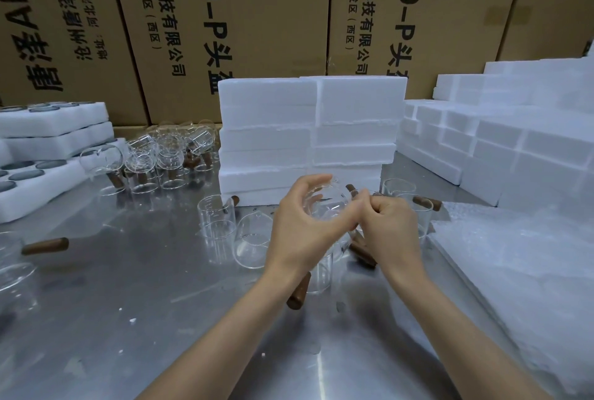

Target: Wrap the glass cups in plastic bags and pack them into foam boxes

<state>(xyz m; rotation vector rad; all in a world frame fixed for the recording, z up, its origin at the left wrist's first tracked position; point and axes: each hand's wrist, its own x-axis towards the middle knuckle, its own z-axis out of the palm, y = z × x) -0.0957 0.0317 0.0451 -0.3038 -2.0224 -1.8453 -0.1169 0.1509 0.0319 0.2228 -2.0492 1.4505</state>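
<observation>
My left hand [300, 223] curls around a clear glass cup [328, 203] held above the metal table [144, 287], in front of a stack of white foam boxes [308, 139]. My right hand [390, 223] is closed in a fist right beside the cup, pinching something thin at its side; whether that is plastic film I cannot tell. More glass cups with brown wooden handles stand or lie below my hands [252, 239] and to the right [398, 189]. A pile of clear plastic bags [514, 255] lies at the right.
A cluster of several glass cups [167, 155] stands at the back left. Open foam trays with round slots [41, 174] lie at the far left. Another foam stack [501, 142] rises at the right. Cardboard cartons [257, 14] wall off the back. A loose handled cup [45, 247] lies at the left.
</observation>
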